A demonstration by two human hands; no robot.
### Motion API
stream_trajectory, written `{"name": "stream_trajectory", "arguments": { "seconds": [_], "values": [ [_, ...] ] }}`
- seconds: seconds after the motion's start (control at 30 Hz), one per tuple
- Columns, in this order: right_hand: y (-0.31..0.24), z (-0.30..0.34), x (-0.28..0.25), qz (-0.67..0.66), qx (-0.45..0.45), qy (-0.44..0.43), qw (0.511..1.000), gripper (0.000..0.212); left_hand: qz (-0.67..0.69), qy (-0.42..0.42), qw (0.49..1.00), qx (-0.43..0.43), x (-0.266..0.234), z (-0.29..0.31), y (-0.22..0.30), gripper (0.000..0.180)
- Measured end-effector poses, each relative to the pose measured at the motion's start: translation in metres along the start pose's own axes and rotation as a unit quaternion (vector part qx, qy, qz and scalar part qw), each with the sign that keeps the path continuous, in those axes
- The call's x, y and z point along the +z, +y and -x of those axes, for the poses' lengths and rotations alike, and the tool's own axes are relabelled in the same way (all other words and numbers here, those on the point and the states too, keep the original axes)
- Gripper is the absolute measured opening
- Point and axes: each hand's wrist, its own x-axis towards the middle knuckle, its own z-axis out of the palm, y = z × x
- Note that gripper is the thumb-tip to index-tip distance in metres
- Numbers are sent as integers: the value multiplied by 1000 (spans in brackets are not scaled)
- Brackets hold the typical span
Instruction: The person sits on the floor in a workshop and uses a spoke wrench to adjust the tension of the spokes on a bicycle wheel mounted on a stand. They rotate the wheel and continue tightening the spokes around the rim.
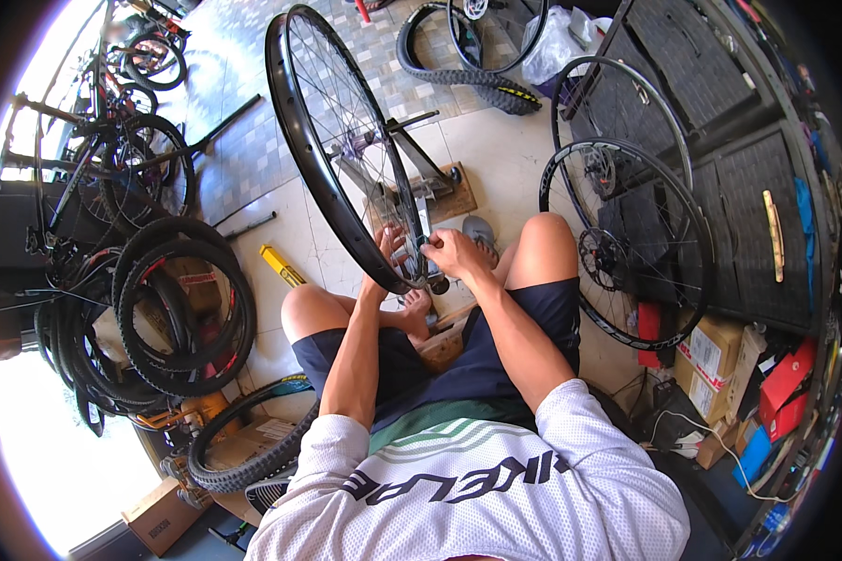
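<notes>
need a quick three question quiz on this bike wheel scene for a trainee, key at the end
1. True or false: the left hand and right hand are both at the near end of the upright black wheel.
2. The heaped tyres are on the person's: a) left b) right.
3. How many spoked wheels stand by the dark cabinet?

Key: 1. True; 2. a; 3. Two.

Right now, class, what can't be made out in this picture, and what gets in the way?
All in the head view:
What, if anything, the right hand pinches: too small, screened by the hand itself.
The exact hold of the left hand on the wheel: obscured where the two overlap.
Full shape of the red item: cut off by the upper edge.
Contents of the plastic bag: hidden by its crumpled film.
</notes>
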Motion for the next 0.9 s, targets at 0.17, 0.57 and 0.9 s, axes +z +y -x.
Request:
{"name": "stream_trajectory", "arguments": {
  "seconds": [0.17, 0.57, 0.9],
  "values": [
    [0, -2, 1, 12, 2, -3, 1000, 33, -17, -32, 999, 7, -9, -16, -13, 41],
    [3, -4, 5, -22, -8, -34, 999, 40, -46, -29, 996, 69, -10, -12, -16, 25],
    [-16, 4, 8, -28, -70, -53, 996, 36, -36, -29, 995, 84, -17, -10, -17, 27]
  ]
}}
